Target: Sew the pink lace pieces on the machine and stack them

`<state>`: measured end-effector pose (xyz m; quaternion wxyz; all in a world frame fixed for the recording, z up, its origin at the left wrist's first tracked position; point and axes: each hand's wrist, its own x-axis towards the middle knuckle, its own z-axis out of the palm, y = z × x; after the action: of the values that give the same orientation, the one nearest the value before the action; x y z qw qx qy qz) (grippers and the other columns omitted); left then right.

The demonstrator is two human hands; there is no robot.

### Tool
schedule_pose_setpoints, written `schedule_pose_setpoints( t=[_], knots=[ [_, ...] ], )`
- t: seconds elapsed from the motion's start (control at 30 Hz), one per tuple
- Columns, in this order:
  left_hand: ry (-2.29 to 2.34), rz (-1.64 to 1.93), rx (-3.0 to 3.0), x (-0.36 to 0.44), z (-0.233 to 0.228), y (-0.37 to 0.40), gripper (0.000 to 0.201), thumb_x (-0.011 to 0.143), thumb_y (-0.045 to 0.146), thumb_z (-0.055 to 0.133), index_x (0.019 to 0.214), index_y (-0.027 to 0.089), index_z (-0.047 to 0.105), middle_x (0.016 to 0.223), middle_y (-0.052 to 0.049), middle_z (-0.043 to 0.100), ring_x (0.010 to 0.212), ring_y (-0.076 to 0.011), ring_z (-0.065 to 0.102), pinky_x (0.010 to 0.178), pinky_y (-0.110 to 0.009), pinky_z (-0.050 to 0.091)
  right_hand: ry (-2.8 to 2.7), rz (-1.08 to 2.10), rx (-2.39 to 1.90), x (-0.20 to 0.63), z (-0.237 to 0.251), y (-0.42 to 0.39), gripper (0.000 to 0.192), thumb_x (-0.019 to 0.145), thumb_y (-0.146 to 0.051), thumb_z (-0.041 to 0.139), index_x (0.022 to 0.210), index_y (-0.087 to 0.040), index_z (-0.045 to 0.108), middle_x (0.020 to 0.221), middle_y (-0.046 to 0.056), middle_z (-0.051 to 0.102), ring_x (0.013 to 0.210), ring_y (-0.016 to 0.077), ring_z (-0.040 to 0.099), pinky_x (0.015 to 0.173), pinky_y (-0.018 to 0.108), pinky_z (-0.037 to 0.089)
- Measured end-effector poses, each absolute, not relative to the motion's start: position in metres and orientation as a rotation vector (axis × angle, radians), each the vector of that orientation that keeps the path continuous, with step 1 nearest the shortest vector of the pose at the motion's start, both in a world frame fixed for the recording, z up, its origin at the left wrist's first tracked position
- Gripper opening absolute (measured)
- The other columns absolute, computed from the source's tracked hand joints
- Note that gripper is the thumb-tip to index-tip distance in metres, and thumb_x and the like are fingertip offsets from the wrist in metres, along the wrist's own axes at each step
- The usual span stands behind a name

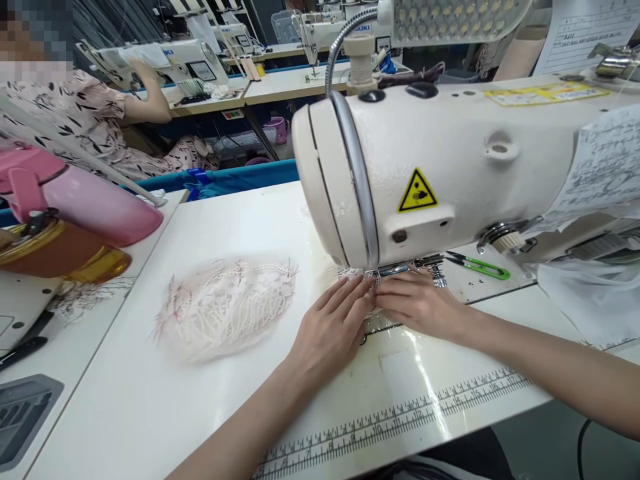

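The left hand (pixel 333 319) lies palm-down, fingertips on pale trim (pixel 349 273) beneath the sewing machine (pixel 450 167), which sits at one o'clock. The right hand (pixel 423 303) meets it at three o'clock; I cannot tell whether either grip is closed. Fringed fabric (pixel 230 310) lies on the desk (pixel 165 413) at nine o'clock, green snips (pixel 484 267) at two.

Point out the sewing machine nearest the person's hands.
The large foreground sewing machine with the yellow warning triangle: the left hand and right hand are at its rounded end, whereas the other machines stand farther back.
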<state>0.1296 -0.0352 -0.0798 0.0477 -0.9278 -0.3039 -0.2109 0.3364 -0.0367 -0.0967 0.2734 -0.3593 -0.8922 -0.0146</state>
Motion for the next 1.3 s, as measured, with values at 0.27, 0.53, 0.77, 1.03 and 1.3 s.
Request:
schedule_pose_setpoints(
  t=[0.27, 0.53, 0.77, 1.03, 1.3],
  knots=[
    [-0.981, -0.536, -2.898, 0.124, -0.082, -0.032, 0.046, 0.082, 0.011, 0.044, 0.129, 0.012, 0.049, 0.127, -0.011, 0.061, 0.121, -0.0215, 0.055, 0.106, -0.043, 0.045, -2.385, -0.154, -0.862, 0.333, -0.1, -0.042, 0.016, 0.087, -0.01, 0.055, 0.089, -0.021, 0.066, 0.087, -0.004, 0.072, 0.092, 0.0127, 0.062, 0.086, 0.031, 0.042],
    [-1.028, -0.579, -2.87, 0.126, -0.082, -0.031, 0.046, 0.079, 0.011, 0.047, 0.125, 0.013, 0.053, 0.125, -0.008, 0.063, 0.119, -0.0219, 0.057, 0.107, -0.045, 0.042, -2.398, -0.112, -0.853, 0.335, -0.096, -0.041, 0.016, 0.085, -0.005, 0.056, 0.09, -0.018, 0.065, 0.091, -0.003, 0.071, 0.096, 0.0136, 0.062, 0.083, 0.029, 0.042],
    [-1.045, -0.58, -2.841, 0.128, -0.082, -0.033, 0.046, 0.079, 0.015, 0.049, 0.125, 0.015, 0.057, 0.127, -0.007, 0.061, 0.119, -0.0243, 0.057, 0.106, -0.048, 0.042, -2.377, -0.061, -0.913, 0.338, -0.1, -0.039, 0.023, 0.088, -0.007, 0.049, 0.095, -0.021, 0.065, 0.095, -0.001, 0.071, 0.091, 0.013, 0.061, 0.081, 0.03, 0.044],
    [-1.004, -0.588, -2.769, 0.134, -0.083, -0.035, 0.041, 0.084, 0.021, 0.047, 0.122, 0.014, 0.06, 0.126, -0.008, 0.062, 0.117, -0.0249, 0.058, 0.105, -0.048, 0.043, -2.384, -0.158, -0.969, 0.343, -0.093, -0.038, 0.025, 0.086, -0.006, 0.047, 0.092, -0.021, 0.067, 0.094, -0.001, 0.071, 0.09, 0.0132, 0.061, 0.073, 0.029, 0.043],
    [-1.026, -0.568, -2.715, 0.138, -0.085, -0.038, 0.04, 0.086, 0.021, 0.047, 0.125, 0.015, 0.058, 0.128, -0.008, 0.06, 0.118, -0.0247, 0.057, 0.104, -0.048, 0.043, -2.351, -0.337, -0.991, 0.345, -0.092, -0.036, 0.027, 0.088, -0.006, 0.043, 0.085, -0.02, 0.065, 0.097, -0.002, 0.072, 0.087, 0.0147, 0.061, 0.075, 0.032, 0.038]
  ],
)
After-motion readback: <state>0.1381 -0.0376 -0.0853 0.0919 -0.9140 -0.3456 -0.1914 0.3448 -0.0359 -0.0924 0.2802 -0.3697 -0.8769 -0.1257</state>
